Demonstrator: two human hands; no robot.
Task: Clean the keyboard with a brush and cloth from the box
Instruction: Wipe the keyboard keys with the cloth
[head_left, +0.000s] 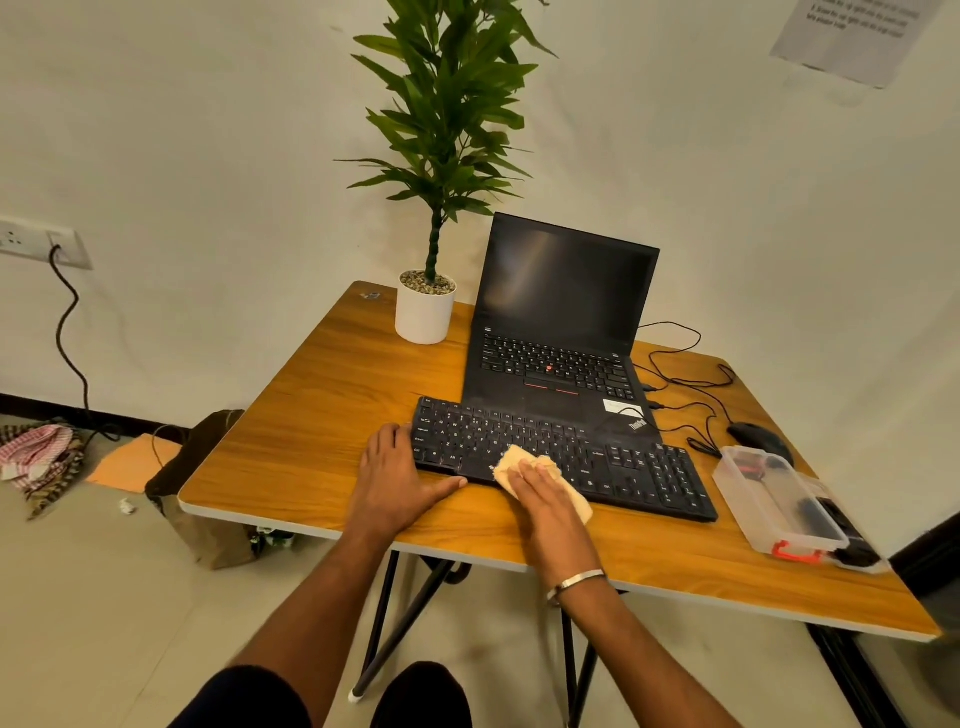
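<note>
A black keyboard (597, 457) lies on the wooden table (311, 415) in front of an open laptop. My right hand (545, 493) lies flat with straight fingers on a yellow cloth (511, 462), pressing it onto the keyboard's front edge near the middle. My left hand (395, 478) rests against the keyboard's left end, fingers along its side and thumb stretched along the front edge. A clear plastic box (769, 499) with a red latch stands at the right; dark items lie inside it, too blurred to identify.
A black laptop (561, 332) stands open behind the keyboard. A potted plant (426, 306) stands at the table's back. A black mouse (753, 434) and tangled cables (685, 384) lie at the right. A bag (202, 488) and clothes (41, 457) sit on the floor at the left.
</note>
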